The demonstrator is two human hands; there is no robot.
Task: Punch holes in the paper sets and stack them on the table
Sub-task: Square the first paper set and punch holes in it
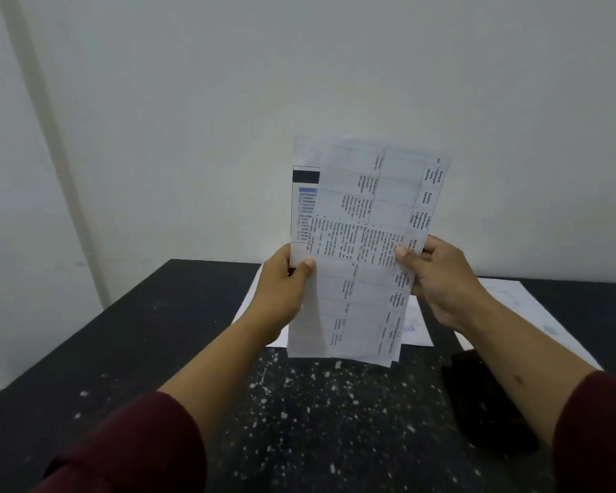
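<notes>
I hold a paper set [363, 222] of printed sheets upright above the black table [139, 343], its bottom edge just over the tabletop. The sheets are slightly fanned, with a table of text on the front one. My left hand [285, 293] grips the set's left edge, thumb on the front. My right hand [438, 279] grips its right edge the same way. A black hole punch [484, 400] lies on the table at the right, below my right forearm.
White paper sheets [411, 329] lie flat on the table behind the held set. More sheets [523, 307] lie at the right. White paper bits [299, 396] speckle the tabletop in front. A white wall [299, 83] rises behind the table.
</notes>
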